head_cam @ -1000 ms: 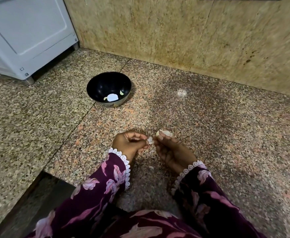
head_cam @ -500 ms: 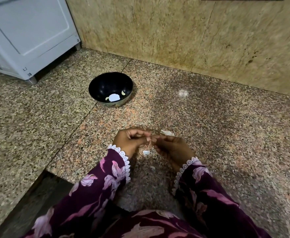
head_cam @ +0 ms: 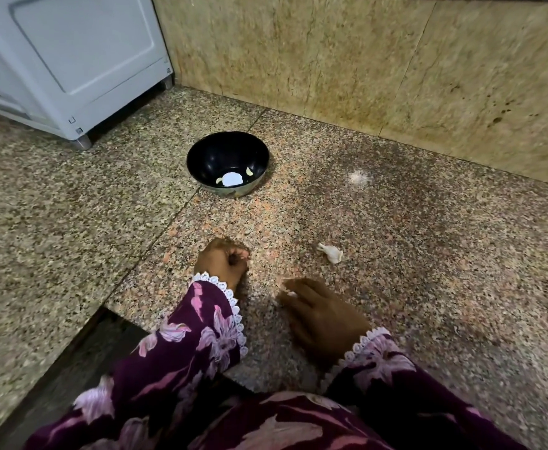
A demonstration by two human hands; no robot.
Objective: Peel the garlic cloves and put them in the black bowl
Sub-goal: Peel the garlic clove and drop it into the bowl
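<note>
Since half a second ago, I see that the two hands have come apart: they were pinched together over the floor, and the garlic piece (head_cam: 330, 252) that sat just behind the right fingers now lies alone on the granite floor (head_cam: 428, 271), ahead of and to the right of both hands. The left hand (head_cam: 222, 263) is curled into a loose fist low over the floor, its fingertips tucked in; something pale shows at the fingertips, but I cannot tell whether it grips a clove or skin. The right hand (head_cam: 323, 315) is spread palm-down with its fingers fairly straight, resting on or just above the floor, with a small white scrap (head_cam: 290, 293) at its fingertips; I cannot tell whether it touches it.

The black bowl (head_cam: 201, 157) stands upright farther ahead, well apart from the hands, near the corner where the floor meets the stone wall (head_cam: 331, 60). Inside it I see two small pale peeled cloves (head_cam: 249, 171) beside a bright white patch on the bottom. A white appliance (head_cam: 71, 53) on short feet stands at the back left. Both floral sleeves (head_cam: 201, 336) end in white lace cuffs.
</note>
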